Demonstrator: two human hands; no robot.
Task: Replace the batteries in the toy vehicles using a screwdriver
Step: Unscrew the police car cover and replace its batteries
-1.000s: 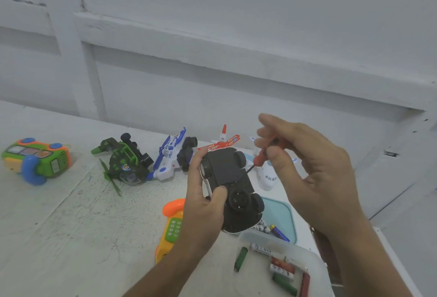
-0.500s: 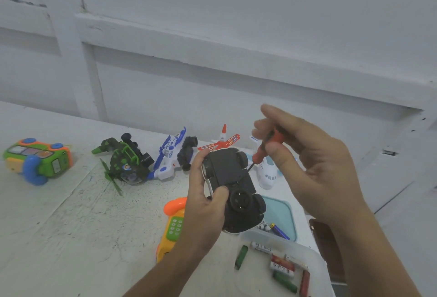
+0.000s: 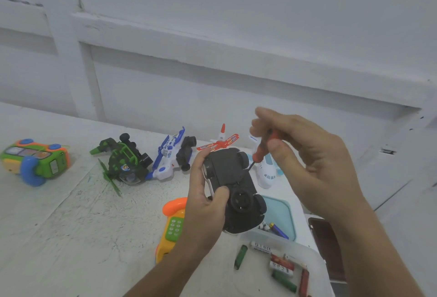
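Right hand [image 3: 305, 162] pinching screwdriver [image 3: 264, 147], now raised, tip beside car [image 3: 233, 185] clamped upside-down in left hand [image 3: 205, 204]; screw probably loosening.

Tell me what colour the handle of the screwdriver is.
Red-orange: the small screwdriver pinched in the right hand has a red-orange handle, seen in the head view.

Two bare forearms are reaching in from the bottom edge, ending in the left hand [image 3: 208, 204] and the right hand [image 3: 314, 162]. Neither is wearing sleeves, gloves, rings or a watch; fingernails are showing short.
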